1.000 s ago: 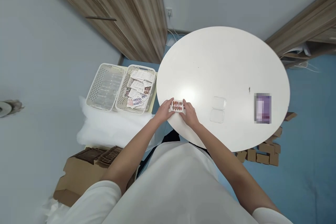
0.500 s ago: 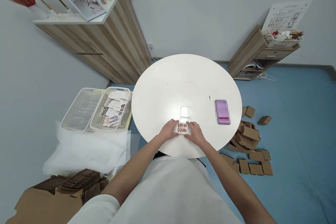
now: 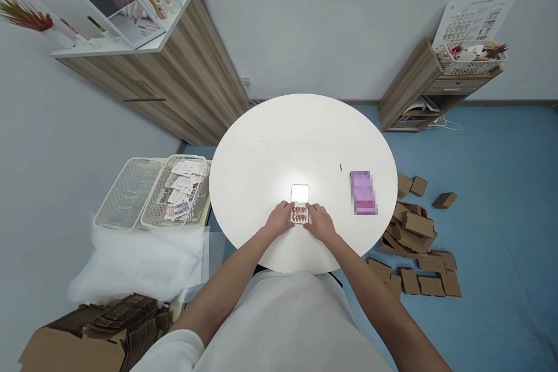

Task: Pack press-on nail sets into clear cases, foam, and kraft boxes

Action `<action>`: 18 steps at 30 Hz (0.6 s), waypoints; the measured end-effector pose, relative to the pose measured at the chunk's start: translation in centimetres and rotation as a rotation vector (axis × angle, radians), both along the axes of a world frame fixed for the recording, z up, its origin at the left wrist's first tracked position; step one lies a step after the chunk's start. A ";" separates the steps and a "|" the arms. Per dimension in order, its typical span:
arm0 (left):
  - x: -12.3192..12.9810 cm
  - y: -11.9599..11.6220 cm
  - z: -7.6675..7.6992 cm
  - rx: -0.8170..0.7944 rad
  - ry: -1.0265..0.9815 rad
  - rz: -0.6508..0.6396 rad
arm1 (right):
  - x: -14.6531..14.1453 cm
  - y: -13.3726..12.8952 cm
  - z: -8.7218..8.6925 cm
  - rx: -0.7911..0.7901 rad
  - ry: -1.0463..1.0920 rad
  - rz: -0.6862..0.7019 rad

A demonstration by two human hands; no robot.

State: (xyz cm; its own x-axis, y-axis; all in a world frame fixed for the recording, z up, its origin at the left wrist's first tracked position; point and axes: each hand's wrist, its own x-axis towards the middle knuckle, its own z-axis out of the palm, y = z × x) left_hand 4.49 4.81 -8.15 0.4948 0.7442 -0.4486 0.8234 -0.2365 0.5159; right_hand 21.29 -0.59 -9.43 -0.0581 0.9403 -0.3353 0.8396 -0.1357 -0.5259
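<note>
A small white card of reddish press-on nails point(image 3: 299, 218), set in two rows, lies over the lower half of an opened clear plastic box near the front of the round white table. My left hand point(image 3: 279, 220) grips the card's left edge with thumb and fingers. Its right edge is held the same way by my right hand point(image 3: 321, 223). Beyond the fingers, the box's transparent lid point(image 3: 300, 192) is folded back flat on the table. Whether the fingers also press on the box's walls is hard to see.
On the table's right lies a purple, blurred-out pack point(image 3: 363, 193), with a small dark item point(image 3: 340, 168) nearby. White baskets point(image 3: 174, 192), one with printed packets, stand at left above white sheeting point(image 3: 143, 261). Brown cardboard boxes point(image 3: 416, 224) lie on the floor at right.
Both hands have moved the nail card slightly forward, onto the near half of the clear box, which it now covers. The head view has shifted a little.
</note>
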 end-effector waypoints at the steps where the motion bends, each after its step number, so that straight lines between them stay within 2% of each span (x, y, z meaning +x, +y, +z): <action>1: 0.0 0.0 -0.1 -0.008 -0.006 0.010 | 0.0 0.1 -0.1 0.005 -0.004 0.002; 12: -0.3 -0.5 -1.0 -0.003 -0.036 0.010 | -0.1 0.1 -0.6 0.023 -0.042 0.031; 15: -0.4 -0.9 -1.1 -0.022 -0.064 0.062 | -0.1 0.0 -0.7 0.017 -0.014 0.005; 18: -0.4 -1.3 -1.0 -0.067 -0.112 0.165 | -0.2 -0.2 -0.8 -0.027 0.108 -0.096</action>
